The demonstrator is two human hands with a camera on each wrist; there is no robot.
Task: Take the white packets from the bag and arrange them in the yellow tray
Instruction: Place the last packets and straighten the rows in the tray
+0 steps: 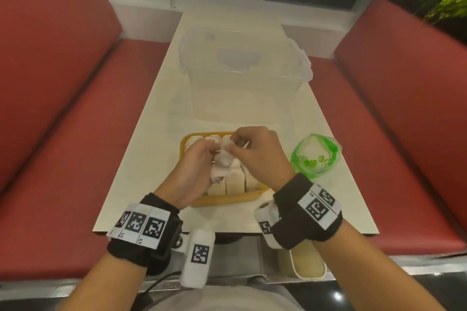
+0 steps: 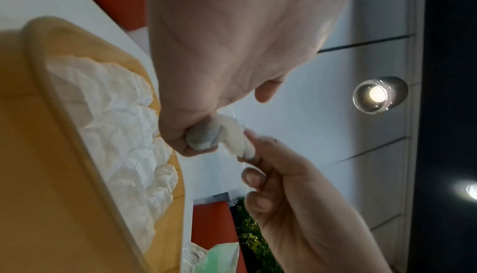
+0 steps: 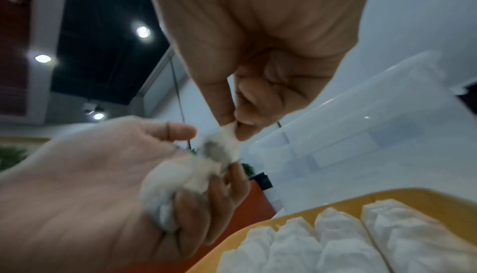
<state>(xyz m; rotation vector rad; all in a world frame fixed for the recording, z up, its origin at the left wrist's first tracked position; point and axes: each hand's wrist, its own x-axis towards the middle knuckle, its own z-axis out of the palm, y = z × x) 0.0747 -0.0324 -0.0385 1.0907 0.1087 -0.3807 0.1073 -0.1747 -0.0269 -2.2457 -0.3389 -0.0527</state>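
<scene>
From the head view, the left hand (image 1: 192, 171) and the right hand (image 1: 257, 151) meet above the yellow tray (image 1: 227, 201), which sits on the white desk (image 1: 141, 159) close to its near edge. The left hand's fingers are curled round a crumpled white packet (image 1: 223, 164), and the right hand pinches its upper end. Both hands cover the middle of the tray; rows of white packets (image 1: 235, 182) stand in it at the near side, with more tops showing at the far side. A green-printed bag (image 1: 316, 156) lies on the desk just right of the tray. Behind the tray stands a clear plastic bin (image 1: 242, 78), blurred. Red seats (image 1: 55, 98) flank the desk.

In the left wrist view, the left hand (image 2: 219, 63) grips the packet (image 2: 206, 140), the right hand's fingers (image 2: 260, 146) on its tip. The tray's rim (image 2: 77, 134) and the packets in it (image 2: 123, 134) run down the left; the bag (image 2: 219, 257) is cut off at the bottom.

In the right wrist view, the right hand (image 3: 255, 63) nips the packet's tip (image 3: 229, 132) between thumb and finger, the left hand (image 3: 103, 185) clasping the rest. Four packets (image 3: 335, 240) lie side by side in the tray (image 3: 426, 199); the bin (image 3: 361, 124) rises behind, soft-edged.
</scene>
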